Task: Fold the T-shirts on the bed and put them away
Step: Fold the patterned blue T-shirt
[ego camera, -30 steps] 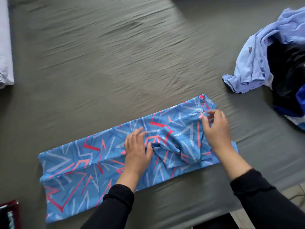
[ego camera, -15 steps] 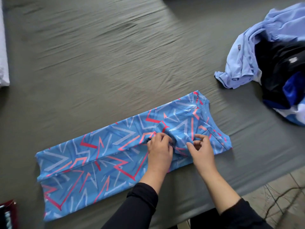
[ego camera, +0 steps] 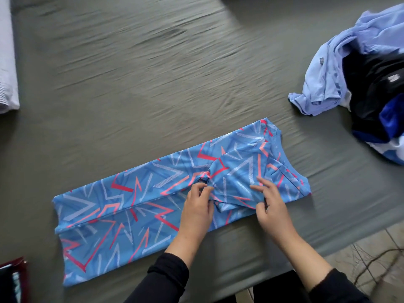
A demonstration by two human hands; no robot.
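Note:
A blue T-shirt with red and white zigzag print [ego camera: 122,206] lies on the grey bed [ego camera: 153,84], folded lengthwise into a long strip, collar end at the right. A sleeve is folded over its right part. My left hand [ego camera: 197,206] pinches the sleeve's bunched edge near the middle of the strip. My right hand [ego camera: 270,204] grips the same sleeve at its lower right, thumb under the cloth and fingers on top.
A heap of unfolded clothes [ego camera: 360,68], light blue, black and dark blue, sits at the right of the bed. A white folded cloth [ego camera: 7,62] lies at the left edge. A dark red container [ego camera: 13,281] shows at the bottom left. Tiled floor [ego camera: 371,254] shows at the bottom right.
My hands came together from flat on the shirt to the folded sleeve and took hold of it. Since half a second ago the right hand has spread a little to the right.

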